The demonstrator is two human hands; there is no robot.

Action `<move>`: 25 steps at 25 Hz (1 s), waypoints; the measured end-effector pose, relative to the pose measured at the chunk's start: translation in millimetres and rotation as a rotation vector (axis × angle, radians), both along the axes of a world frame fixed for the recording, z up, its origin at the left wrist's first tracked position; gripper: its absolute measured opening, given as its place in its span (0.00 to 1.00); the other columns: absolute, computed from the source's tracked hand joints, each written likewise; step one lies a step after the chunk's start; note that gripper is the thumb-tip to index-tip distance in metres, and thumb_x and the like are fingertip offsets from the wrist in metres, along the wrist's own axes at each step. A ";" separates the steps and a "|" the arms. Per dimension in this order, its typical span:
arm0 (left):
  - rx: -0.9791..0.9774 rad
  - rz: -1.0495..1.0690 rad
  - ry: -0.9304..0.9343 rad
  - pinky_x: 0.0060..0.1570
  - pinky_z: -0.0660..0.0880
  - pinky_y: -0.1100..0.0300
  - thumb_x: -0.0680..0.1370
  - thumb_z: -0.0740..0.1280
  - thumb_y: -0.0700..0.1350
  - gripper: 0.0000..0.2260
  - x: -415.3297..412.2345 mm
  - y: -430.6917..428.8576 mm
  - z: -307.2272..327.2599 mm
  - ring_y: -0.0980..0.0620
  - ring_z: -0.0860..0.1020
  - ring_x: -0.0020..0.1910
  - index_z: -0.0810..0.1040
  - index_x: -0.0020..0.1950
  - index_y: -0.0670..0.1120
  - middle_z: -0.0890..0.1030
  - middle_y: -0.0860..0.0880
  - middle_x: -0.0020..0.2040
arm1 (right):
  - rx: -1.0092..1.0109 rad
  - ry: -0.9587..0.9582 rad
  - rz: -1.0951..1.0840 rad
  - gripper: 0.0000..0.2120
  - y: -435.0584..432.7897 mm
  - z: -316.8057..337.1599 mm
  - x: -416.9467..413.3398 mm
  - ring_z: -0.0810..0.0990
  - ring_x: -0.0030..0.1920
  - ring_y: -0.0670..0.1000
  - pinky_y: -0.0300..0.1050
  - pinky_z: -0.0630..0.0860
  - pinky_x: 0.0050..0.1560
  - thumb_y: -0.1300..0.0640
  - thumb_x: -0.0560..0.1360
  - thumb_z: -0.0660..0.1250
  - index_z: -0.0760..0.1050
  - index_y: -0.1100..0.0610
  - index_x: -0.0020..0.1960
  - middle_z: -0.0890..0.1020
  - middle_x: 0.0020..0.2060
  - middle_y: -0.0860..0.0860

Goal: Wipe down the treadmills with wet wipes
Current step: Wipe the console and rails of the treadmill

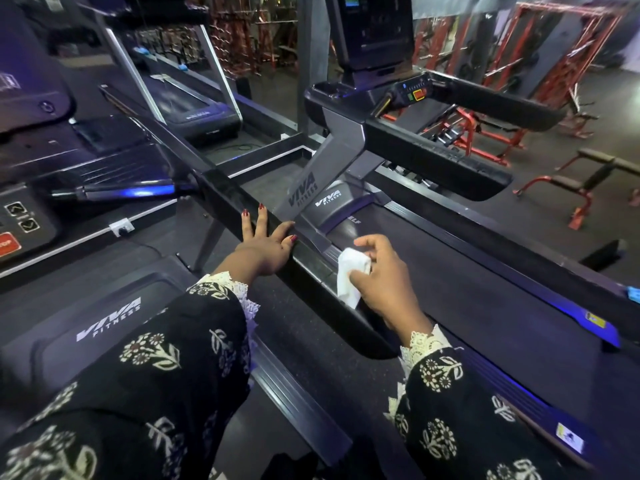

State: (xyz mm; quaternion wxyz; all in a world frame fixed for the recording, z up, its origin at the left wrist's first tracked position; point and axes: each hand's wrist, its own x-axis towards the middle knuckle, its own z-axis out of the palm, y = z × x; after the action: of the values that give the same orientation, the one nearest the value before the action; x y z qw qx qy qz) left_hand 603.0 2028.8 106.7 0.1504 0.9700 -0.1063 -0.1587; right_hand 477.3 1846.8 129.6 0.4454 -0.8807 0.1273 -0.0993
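Observation:
A long black handrail (225, 195) of the left treadmill runs diagonally through the middle of the view. My left hand (266, 244) rests flat on it with fingers spread and straight. Just right of the rail, my right hand (381, 275) holds a crumpled white wet wipe (351, 275) between thumb and fingers, against the rail's right side near its lower end. Beyond lies the dark belt (467, 289) of the right treadmill, with its console (415, 93) and padded handrail (436, 157) further back.
The left treadmill's control panel (24, 220) with arrow and stop buttons sits at the left edge. A mirror (180, 81) stands behind. Red weight benches and racks (571, 188) fill the right background. A blue object (633, 294) lies at the right edge.

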 end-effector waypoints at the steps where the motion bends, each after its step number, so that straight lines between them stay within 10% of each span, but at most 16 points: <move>1: 0.006 -0.002 0.004 0.73 0.36 0.41 0.83 0.46 0.58 0.22 -0.9 -0.2 0.6 0.37 0.28 0.73 0.49 0.77 0.62 0.32 0.45 0.77 | -0.024 -0.062 -0.014 0.20 1.0 -0.3 1.2 0.79 0.46 0.48 0.39 0.73 0.47 0.65 0.69 0.68 0.75 0.48 0.57 0.80 0.50 0.49; 6: 0.007 -0.010 0.011 0.74 0.37 0.41 0.83 0.47 0.57 0.23 -3.9 -2.2 -0.2 0.39 0.29 0.73 0.47 0.78 0.62 0.31 0.45 0.77 | -0.419 -0.367 0.030 0.13 11.4 -15.3 15.8 0.83 0.40 0.55 0.51 0.81 0.41 0.67 0.70 0.71 0.83 0.53 0.50 0.84 0.46 0.53; 10: 0.020 -0.024 -0.006 0.74 0.38 0.41 0.83 0.47 0.58 0.23 -1.5 -1.0 -8.2 0.39 0.28 0.73 0.47 0.78 0.62 0.30 0.45 0.76 | -0.626 -0.162 0.422 0.23 29.9 -44.7 5.8 0.73 0.67 0.59 0.48 0.60 0.71 0.67 0.71 0.67 0.73 0.63 0.66 0.75 0.65 0.61; 17: 0.004 -0.032 -0.023 0.73 0.36 0.40 0.83 0.46 0.58 0.23 2.2 0.8 -14.6 0.38 0.27 0.72 0.46 0.78 0.61 0.30 0.43 0.76 | -0.761 -0.368 0.224 0.25 16.8 -65.1 -22.6 0.82 0.54 0.58 0.47 0.76 0.55 0.72 0.60 0.77 0.80 0.64 0.57 0.82 0.54 0.60; 25: -0.006 -0.086 -0.047 0.73 0.34 0.44 0.83 0.49 0.57 0.23 -9.0 2.7 -11.4 0.36 0.29 0.73 0.48 0.78 0.61 0.31 0.41 0.76 | -1.292 -0.458 0.357 0.20 27.7 -93.3 -28.2 0.69 0.69 0.60 0.55 0.67 0.69 0.69 0.78 0.50 0.71 0.69 0.67 0.71 0.69 0.62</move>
State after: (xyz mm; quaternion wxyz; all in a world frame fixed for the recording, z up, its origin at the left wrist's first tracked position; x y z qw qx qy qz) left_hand 594.0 2031.5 95.3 0.1436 0.9675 -0.1520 -0.1420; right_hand 449.1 1874.5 36.3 -0.1413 -0.9331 -0.2005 -0.2632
